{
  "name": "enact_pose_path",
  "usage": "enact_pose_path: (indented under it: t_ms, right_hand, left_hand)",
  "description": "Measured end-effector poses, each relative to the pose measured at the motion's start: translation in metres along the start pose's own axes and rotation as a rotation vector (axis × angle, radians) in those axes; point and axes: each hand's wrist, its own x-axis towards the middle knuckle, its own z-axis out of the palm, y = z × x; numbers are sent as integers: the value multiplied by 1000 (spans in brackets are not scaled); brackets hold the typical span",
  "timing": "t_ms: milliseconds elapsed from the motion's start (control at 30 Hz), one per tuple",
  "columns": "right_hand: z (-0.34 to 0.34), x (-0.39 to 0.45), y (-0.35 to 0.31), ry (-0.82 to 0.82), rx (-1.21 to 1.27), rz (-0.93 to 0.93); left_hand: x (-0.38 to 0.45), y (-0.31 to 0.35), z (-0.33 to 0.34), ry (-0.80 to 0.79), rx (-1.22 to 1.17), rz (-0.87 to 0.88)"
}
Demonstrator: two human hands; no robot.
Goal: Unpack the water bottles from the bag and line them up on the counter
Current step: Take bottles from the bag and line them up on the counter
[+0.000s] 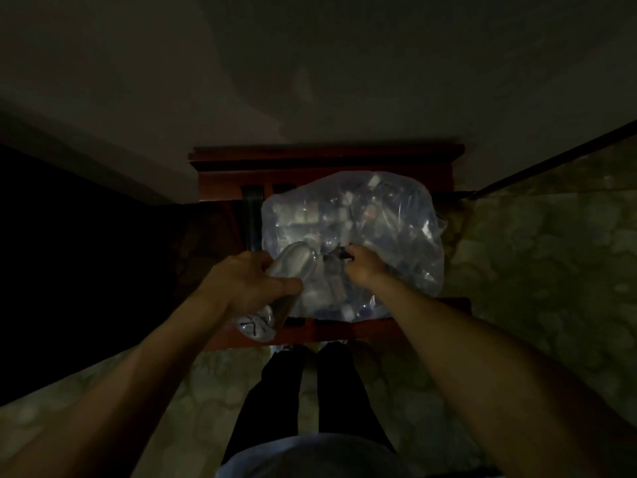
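- The left hand [246, 288], left of the frame's centre, is wrapped around a clear plastic bottle [275, 291]; the fingers curl over its body and the thumb presses its side.
- That bottle lies tilted, one end pointing toward the bag and the other toward the lower left, over the front edge of the furniture.
- The right hand [367, 267], at the centre, is closed in a pinch on the gathered plastic at the bag's mouth, where a small dark bit shows; what that bit is cannot be made out.
- The bag [355, 243], clear and bluish, sits in the middle of the frame, bulging with many more bottles, their caps and labels blurred in the dim light.
- The bag rests on a reddish-brown wooden piece [320, 160] set against the wall; whether it is a worktop or a chair is unclear.
- Below, dark trousers [282, 401] stand on a pale patterned floor [534, 270].
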Motion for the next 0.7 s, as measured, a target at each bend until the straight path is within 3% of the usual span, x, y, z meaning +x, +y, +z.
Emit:
enact_pose_path:
  t_ms: [300,600,700]
  right_hand:
    - [33,46,7,8,-409,47]
    - [20,57,5,-163,-353,38]
    - [13,40,1,-68,-318,-7]
  left_hand:
    - [17,-11,15,-26,-38,-30]
    - [24,-4,33,11,-111,-41]
    - [25,1,33,22,-91,-43]
